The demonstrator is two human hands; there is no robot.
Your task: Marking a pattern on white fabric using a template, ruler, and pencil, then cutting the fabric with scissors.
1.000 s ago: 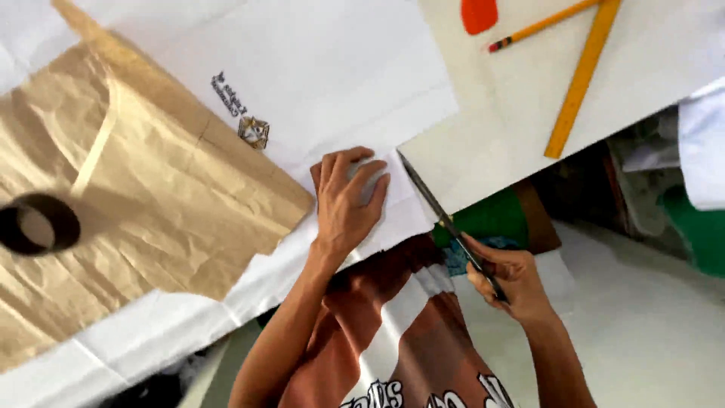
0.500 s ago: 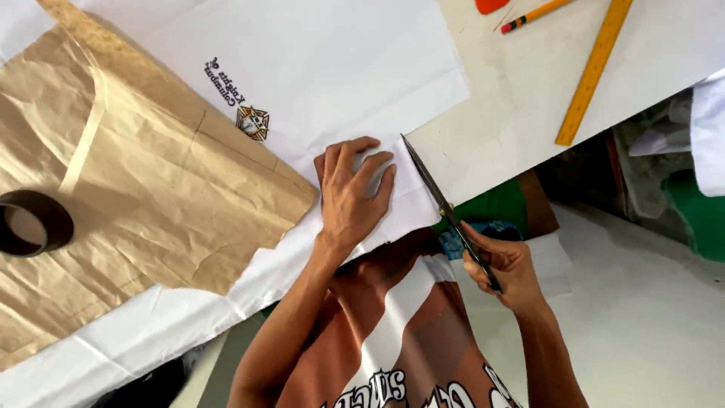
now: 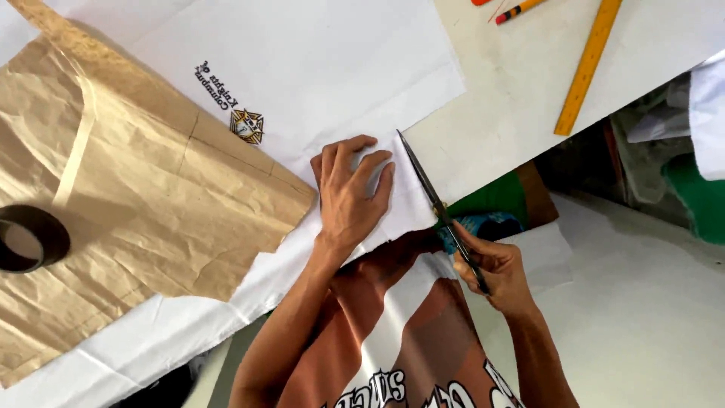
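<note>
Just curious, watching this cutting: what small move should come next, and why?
Probably close the scissors and push them a little further along the white fabric: the blades lie at its edge, the right hand grips the handles, and the left hand presses the cloth flat beside them.

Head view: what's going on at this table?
A person is cutting white fabric with scissors held in the right hand. The left hand lies flat on the fabric beside the blades. Brown paper lies on the fabric to the left, with a dark tape roll on it. A yellow ruler and a pencil lie on the table.
</note>
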